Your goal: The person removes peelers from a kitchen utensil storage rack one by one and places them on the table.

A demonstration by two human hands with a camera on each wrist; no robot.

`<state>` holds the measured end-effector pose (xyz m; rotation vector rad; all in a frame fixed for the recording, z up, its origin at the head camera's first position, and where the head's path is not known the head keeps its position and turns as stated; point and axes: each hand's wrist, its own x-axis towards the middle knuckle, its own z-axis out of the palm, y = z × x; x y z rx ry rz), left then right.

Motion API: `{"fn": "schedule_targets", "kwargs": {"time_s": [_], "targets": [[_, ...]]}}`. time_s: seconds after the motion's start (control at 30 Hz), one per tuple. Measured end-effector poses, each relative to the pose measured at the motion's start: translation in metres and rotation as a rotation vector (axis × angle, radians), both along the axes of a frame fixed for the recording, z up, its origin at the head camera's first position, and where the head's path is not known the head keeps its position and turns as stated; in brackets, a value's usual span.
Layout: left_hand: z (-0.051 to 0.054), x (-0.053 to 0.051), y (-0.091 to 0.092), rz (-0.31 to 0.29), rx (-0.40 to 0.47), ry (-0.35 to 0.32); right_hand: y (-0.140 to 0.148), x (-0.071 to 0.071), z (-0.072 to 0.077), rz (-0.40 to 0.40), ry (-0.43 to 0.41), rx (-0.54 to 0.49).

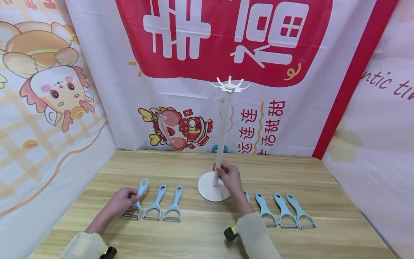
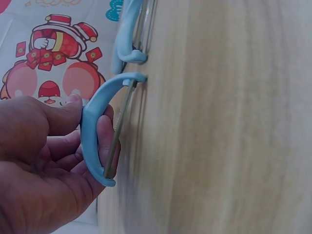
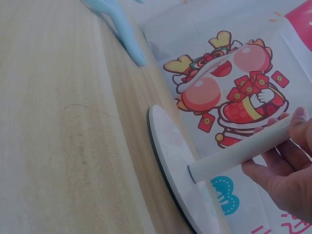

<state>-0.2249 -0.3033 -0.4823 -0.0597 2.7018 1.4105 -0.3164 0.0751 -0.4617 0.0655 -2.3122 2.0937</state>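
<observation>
My left hand pinches a light blue Y-shaped peeler between thumb and fingers, at the left end of a row. In the left wrist view its curved head and metal blade show close to the wood; whether it touches the table I cannot tell. Two more blue peelers, a middle one and a right one, lie beside it. My right hand grips the lower pole of a white stand, which has a ring of hooks on top. Its round base rests on the table.
Several blue-green peelers lie to the right of the stand, one partly hidden by my right forearm. Behind the wooden table hangs a red and white printed cloth, with patterned cloths at both sides.
</observation>
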Motion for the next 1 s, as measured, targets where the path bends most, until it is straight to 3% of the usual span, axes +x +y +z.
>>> {"fn": "schedule_targets", "kwargs": {"time_s": [0.17,0.4,1.0], "targets": [[-0.005,-0.001,-0.002,-0.008,-0.110,0.022,0.000,-0.002,-0.001,0.004,0.001,0.006],[-0.005,-0.002,0.003,-0.016,-0.300,0.114,0.000,-0.002,-0.002,0.008,0.002,-0.008],[-0.001,-0.005,0.015,-0.006,-0.552,0.157,0.000,-0.001,-0.002,0.008,0.019,-0.015]]}}
